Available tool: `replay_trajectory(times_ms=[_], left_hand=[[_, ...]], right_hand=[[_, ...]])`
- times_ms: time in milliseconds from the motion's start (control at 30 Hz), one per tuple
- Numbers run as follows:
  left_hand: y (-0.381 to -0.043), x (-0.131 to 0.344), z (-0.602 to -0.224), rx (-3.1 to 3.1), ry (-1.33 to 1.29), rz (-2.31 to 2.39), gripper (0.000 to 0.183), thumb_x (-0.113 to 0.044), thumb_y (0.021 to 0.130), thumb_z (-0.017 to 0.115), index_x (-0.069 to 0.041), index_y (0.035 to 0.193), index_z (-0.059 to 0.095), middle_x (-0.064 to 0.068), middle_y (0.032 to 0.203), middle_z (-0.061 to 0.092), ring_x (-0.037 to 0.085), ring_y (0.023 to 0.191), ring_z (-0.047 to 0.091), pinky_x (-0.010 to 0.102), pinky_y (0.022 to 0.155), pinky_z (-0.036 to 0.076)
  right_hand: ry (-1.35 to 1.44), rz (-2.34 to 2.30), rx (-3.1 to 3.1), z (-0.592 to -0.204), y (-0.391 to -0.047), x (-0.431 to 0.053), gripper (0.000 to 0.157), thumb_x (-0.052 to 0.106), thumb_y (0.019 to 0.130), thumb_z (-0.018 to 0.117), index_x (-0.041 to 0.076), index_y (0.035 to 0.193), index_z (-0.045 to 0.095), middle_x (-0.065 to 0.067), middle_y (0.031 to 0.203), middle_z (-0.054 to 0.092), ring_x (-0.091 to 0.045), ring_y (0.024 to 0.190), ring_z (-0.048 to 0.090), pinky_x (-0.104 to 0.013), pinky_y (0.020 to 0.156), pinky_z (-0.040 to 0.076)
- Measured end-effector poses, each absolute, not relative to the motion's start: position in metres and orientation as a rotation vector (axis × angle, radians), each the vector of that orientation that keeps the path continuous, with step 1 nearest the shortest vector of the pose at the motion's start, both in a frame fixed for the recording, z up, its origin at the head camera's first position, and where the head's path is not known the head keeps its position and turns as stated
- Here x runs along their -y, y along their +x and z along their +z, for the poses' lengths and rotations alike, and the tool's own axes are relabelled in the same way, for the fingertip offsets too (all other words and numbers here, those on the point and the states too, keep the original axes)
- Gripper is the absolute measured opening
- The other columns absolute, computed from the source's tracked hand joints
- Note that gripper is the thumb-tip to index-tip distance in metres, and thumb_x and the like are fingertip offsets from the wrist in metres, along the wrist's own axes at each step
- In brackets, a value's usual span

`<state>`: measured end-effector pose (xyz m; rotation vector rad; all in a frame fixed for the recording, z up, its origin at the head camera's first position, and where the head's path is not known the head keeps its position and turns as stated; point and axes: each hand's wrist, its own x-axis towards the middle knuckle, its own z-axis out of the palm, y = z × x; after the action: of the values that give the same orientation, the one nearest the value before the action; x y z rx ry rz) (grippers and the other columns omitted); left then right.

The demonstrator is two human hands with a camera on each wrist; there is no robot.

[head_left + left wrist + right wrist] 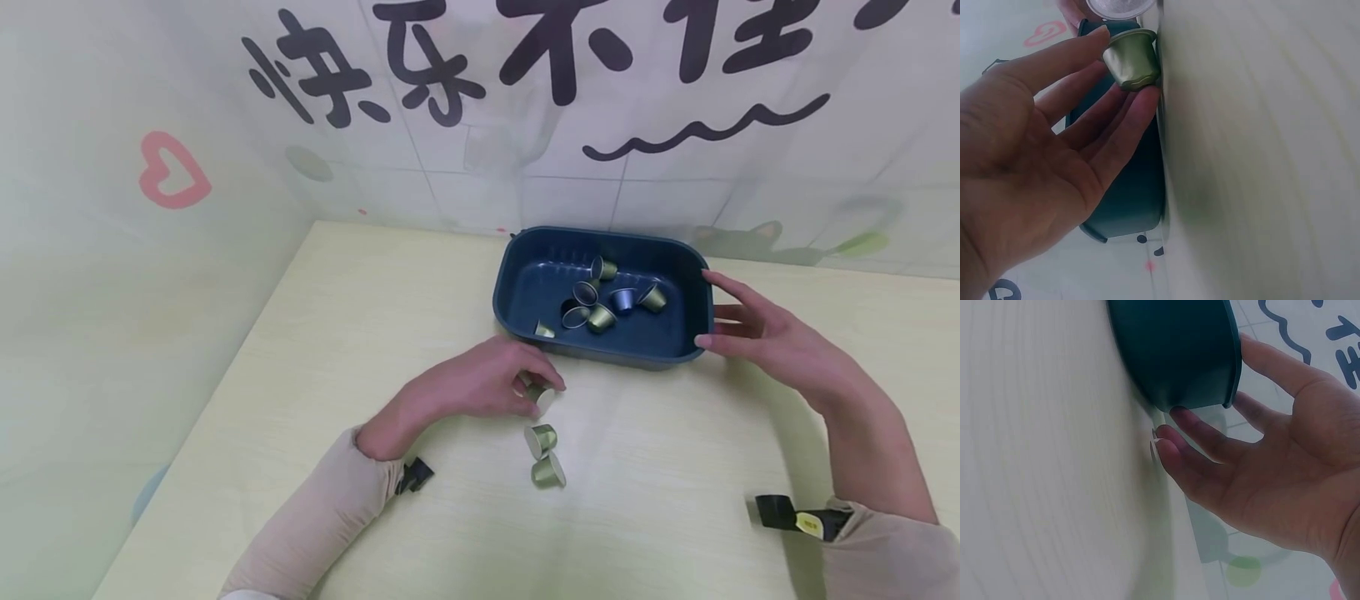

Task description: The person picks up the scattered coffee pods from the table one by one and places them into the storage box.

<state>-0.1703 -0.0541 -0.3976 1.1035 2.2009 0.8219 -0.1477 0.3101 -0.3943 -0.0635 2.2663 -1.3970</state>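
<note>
With thumb and fingers, my left hand (480, 379) pinches a green coffee capsule (1133, 59) just in front of the dark blue bin (656, 340). Part of that capsule is hidden by the fingers in the head view. Two more green capsules, one upper (542, 441) and one lower (549, 472), lie close together on the table nearer to me. At the bin's right end, my right hand (776, 333) touches the wall with spread, slightly bent fingers. Inside the bin lie several capsules, including a green one (601, 318) and a blue one (623, 301).
The pale wooden table (645, 500) meets a wall covering (480, 187) with dark lettering right behind the bin. Another covered wall (135, 317), bearing a pink heart, stands on the left. Black straps (795, 518) sit at both wrists.
</note>
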Motion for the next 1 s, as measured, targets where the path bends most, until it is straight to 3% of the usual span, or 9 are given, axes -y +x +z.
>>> replay_trajectory(times_ms=[1000], left_hand=[[-0.1697,0.0524,-0.3978,-2.280,1.108,0.722,0.035,-0.010,0.083,0.082,-0.015,0.117,0.074,-0.006,0.103,0.069,0.006,0.090,0.061,0.021,0.083,0.051]], right_hand=[[-0.059,-1.398,-2.260,-0.3928,-0.1480,-0.3090,0.087,0.034,0.098,0.065,0.046,0.158,0.004,-0.027,0.159,0.018,-0.046,0.144,0.019,-0.069,0.105,0.021]])
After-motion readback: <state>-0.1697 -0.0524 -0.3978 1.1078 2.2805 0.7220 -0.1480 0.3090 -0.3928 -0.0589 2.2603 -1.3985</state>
